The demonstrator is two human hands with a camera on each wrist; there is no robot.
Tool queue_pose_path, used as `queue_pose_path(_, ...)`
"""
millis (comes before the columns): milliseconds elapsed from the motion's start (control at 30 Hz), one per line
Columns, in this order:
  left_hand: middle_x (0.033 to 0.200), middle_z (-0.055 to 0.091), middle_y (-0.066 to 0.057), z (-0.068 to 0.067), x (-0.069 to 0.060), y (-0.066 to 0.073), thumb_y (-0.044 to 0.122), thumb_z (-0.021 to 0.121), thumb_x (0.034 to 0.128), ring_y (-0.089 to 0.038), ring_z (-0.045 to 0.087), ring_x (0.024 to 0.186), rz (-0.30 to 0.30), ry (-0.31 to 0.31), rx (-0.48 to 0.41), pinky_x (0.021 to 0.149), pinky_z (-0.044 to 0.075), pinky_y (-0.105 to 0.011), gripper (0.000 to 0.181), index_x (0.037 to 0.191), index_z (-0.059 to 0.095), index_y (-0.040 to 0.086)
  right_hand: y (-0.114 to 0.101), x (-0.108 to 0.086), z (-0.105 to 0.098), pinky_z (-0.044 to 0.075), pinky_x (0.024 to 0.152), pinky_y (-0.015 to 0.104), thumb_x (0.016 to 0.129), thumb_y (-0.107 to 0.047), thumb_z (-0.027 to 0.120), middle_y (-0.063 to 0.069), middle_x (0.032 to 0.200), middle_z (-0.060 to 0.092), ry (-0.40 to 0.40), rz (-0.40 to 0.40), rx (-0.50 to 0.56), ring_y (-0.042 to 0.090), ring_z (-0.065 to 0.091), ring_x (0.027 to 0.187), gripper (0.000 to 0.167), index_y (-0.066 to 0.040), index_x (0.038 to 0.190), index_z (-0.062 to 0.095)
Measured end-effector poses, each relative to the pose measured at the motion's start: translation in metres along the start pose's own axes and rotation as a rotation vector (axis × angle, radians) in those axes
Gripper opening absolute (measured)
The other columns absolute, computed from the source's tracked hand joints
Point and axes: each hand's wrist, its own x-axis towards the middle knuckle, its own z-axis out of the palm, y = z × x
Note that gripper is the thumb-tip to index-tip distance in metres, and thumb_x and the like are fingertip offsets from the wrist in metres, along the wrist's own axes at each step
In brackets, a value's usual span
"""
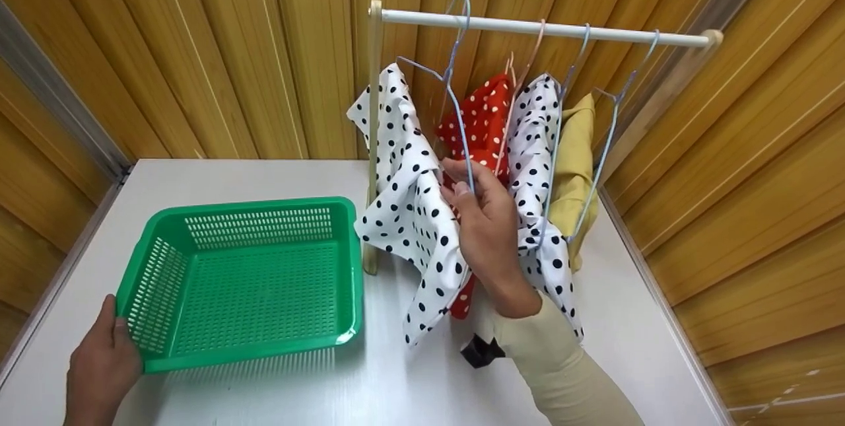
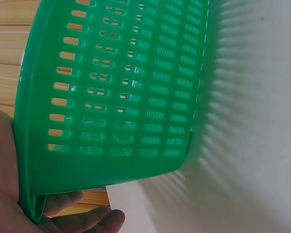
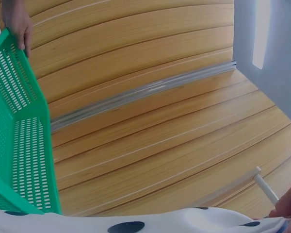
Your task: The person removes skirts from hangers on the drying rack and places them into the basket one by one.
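Observation:
My left hand (image 1: 102, 356) grips the rim of a green plastic basket (image 1: 353, 267) at its left front corner. In the left wrist view the fingers curl under the rim of its slotted side wall. Nothing lies inside the basket. My right hand (image 1: 488, 231) is at the leftmost blue wire hanger (image 1: 455, 106), pinching the black-dotted white cloth (image 1: 403, 148) by the wire. Part of the fingertips is hidden. That cloth hangs in folds from the hanger, close to the basket's right side.
A white rod (image 1: 502, 24) on wooden posts (image 1: 373, 115) carries several wire hangers. Behind my right hand hang a red dotted cloth (image 1: 485, 112), another dotted white cloth (image 1: 531, 129) and a yellow cloth (image 1: 574, 155). Wood-look panels (image 1: 746, 214) enclose the white table (image 1: 244, 175).

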Motion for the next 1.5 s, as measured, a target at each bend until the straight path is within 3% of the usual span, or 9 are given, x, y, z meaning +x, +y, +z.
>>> queue_pose_path(167, 0.17, -0.005, -0.025, -0.001, 0.001, 0.0, 0.032, 0.012, 0.1147, -0.053, 0.009, 0.157, 0.008, -0.006, -0.011, 0.122, 0.022, -0.072, 0.059, 0.161, -0.018, 0.01, -0.006, -0.002, -0.003, 0.056, 0.106, 0.028, 0.102, 0.008, 0.039, 0.027, 0.14, 0.062, 0.003, 0.009, 0.035, 0.037, 0.057, 0.141, 0.035, 0.014, 0.132, 0.057)
queue_pose_path(500, 0.171, -0.003, -0.024, 0.001, 0.002, -0.002, 0.034, 0.011, 0.1145, -0.051, 0.009, 0.158, -0.006, 0.009, -0.021, 0.122, 0.022, -0.072, 0.059, 0.161, -0.017, 0.012, -0.013, -0.003, -0.007, 0.056, 0.107, 0.036, 0.102, 0.009, 0.039, 0.03, 0.137, 0.062, 0.02, -0.034, 0.049, 0.038, 0.059, 0.138, 0.034, 0.015, 0.131, 0.057)
queue_pose_path(1100, 0.171, -0.005, -0.024, -0.002, 0.003, -0.002, 0.034, 0.009, 0.1139, -0.052, 0.011, 0.157, -0.016, -0.005, -0.009, 0.121, 0.024, -0.073, 0.059, 0.161, -0.018, 0.012, -0.024, -0.031, -0.015, 0.057, 0.105, 0.038, 0.102, 0.011, 0.04, 0.032, 0.133, 0.063, 0.009, -0.052, 0.113, 0.041, 0.061, 0.135, 0.032, 0.015, 0.129, 0.056)
queue_pose_path(1367, 0.169, 0.003, -0.028, 0.002, 0.006, -0.007, 0.03, 0.01, 0.1138, -0.055, 0.021, 0.154, -0.026, 0.065, 0.011, 0.12, 0.028, -0.071, 0.058, 0.162, -0.014, 0.01, -0.025, -0.039, -0.016, 0.057, 0.106, 0.04, 0.101, 0.013, 0.039, 0.036, 0.132, 0.063, 0.0, -0.067, 0.139, 0.045, 0.06, 0.134, 0.032, 0.018, 0.128, 0.054)
queue_pose_path(1500, 0.169, 0.002, -0.029, 0.003, 0.007, -0.006, 0.03, 0.01, 0.1137, -0.056, 0.02, 0.154, -0.008, 0.025, 0.01, 0.12, 0.027, -0.072, 0.059, 0.162, -0.015, 0.008, -0.023, -0.042, -0.02, 0.056, 0.107, 0.039, 0.102, 0.012, 0.04, 0.033, 0.132, 0.064, 0.005, -0.049, 0.145, 0.043, 0.061, 0.133, 0.032, 0.018, 0.13, 0.053)
